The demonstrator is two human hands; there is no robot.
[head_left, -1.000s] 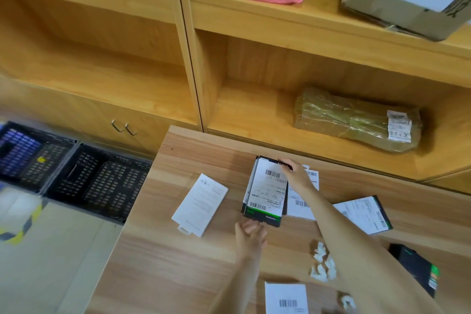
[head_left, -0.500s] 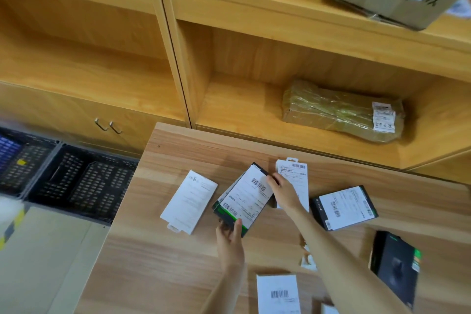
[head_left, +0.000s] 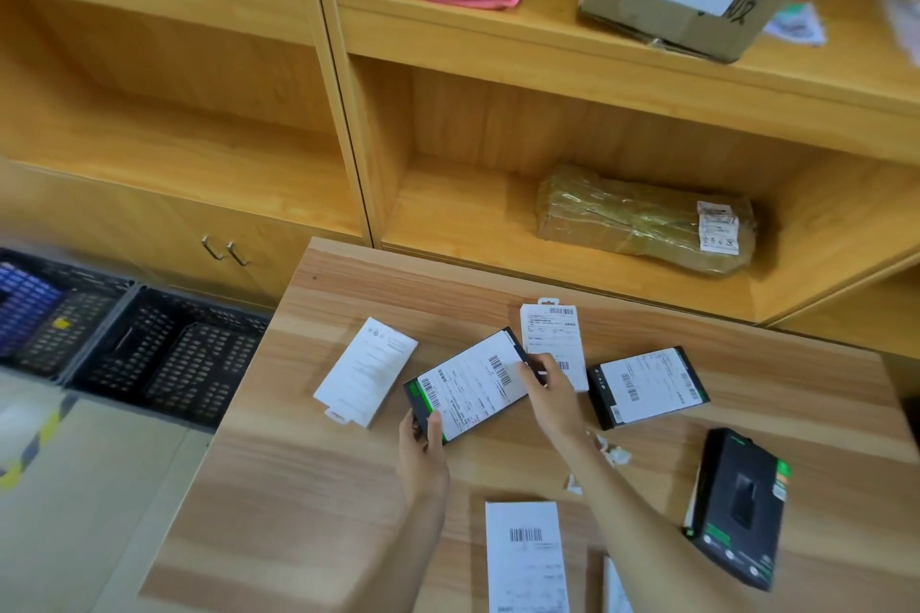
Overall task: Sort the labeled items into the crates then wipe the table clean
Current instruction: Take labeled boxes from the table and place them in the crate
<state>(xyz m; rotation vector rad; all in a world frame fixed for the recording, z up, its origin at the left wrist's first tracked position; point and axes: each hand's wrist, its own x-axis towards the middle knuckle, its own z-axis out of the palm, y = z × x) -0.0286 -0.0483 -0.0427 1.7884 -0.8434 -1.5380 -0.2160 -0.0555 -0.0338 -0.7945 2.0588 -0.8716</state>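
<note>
Hands both on one black box with a big white label (head_left: 468, 383), lifted and tipped off the table (head_left: 308, 488). Left hand (head_left: 422, 455) at the near corner, thumb on top and fingers (head_left: 407, 431) under, pinching the edge. Right hand (head_left: 552, 396) at the far corner, fingertips pressed on that end, steadying it. Held at two ends like this likely so the label faces up and can be read before picking a crate.

Other labeled things lying flat, label side up, likely so each one can be read:
- white hang-tag pack (head_left: 553, 341) just behind the right hand, partly under it
- second black box with a label (head_left: 647, 386) to the right, apart from the held one
- plain white pack (head_left: 366, 371) to the left, near the held box
- white labeled pack (head_left: 526, 558) at the near edge
- black box face up with green trim (head_left: 737, 508) far right, no label showing

Small white scraps (head_left: 610, 453) by the right arm, probably what needs wiping later.

Black crates (head_left: 169, 348) on the floor to the left of the table, well apart from the held box. Looks early: many items not yet sorted, table not yet wiped. Next likely a carry left and down to a crate, with care not to knock the white pack.
</note>
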